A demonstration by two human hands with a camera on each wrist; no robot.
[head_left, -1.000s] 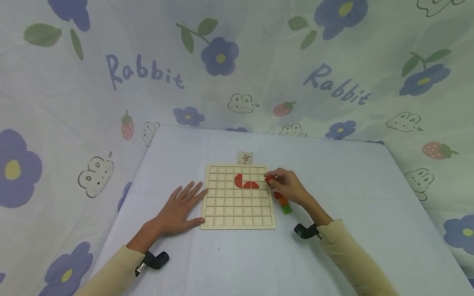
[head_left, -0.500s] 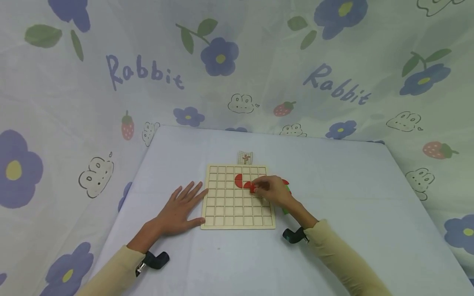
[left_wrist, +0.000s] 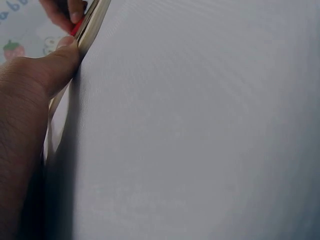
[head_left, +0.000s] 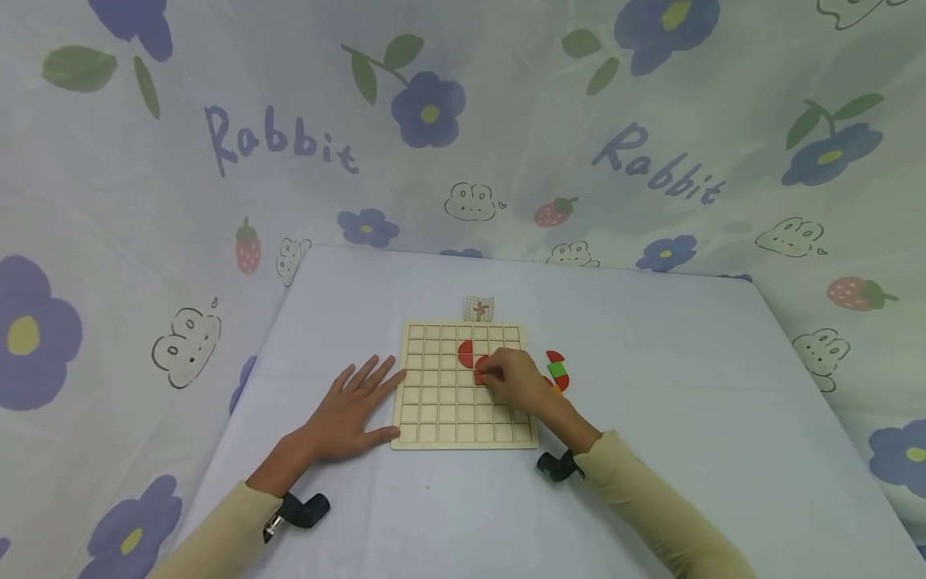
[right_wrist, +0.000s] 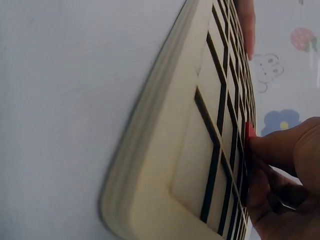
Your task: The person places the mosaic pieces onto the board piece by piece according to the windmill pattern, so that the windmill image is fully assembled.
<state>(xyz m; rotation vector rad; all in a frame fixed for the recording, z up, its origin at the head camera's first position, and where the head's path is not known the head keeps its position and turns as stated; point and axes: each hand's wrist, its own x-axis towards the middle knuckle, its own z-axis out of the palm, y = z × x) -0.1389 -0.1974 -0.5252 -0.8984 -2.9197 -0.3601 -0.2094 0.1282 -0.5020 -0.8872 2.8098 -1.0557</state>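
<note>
My right hand pinches a red piece at the wooden grid board, mid-frame.
My left hand lies spread left of centre, palm down, gripping nothing, its thumb and a fingertip touching the edge of the board; my right finger and thumb are closed on the red piece, and I cannot tell whether it is seated in its square. Dark wrist mounts show below both my hands. In the board's squares just above my fingertips sit red quarter-rounds, partly hidden at their right by my hand. Right of the board, on the white cloth, loose red, green and orange pieces lie close together, some covered by my wrist. Beyond the board's top edge is a small pinwheel card; behind everything hangs a flowered curtain.
</note>
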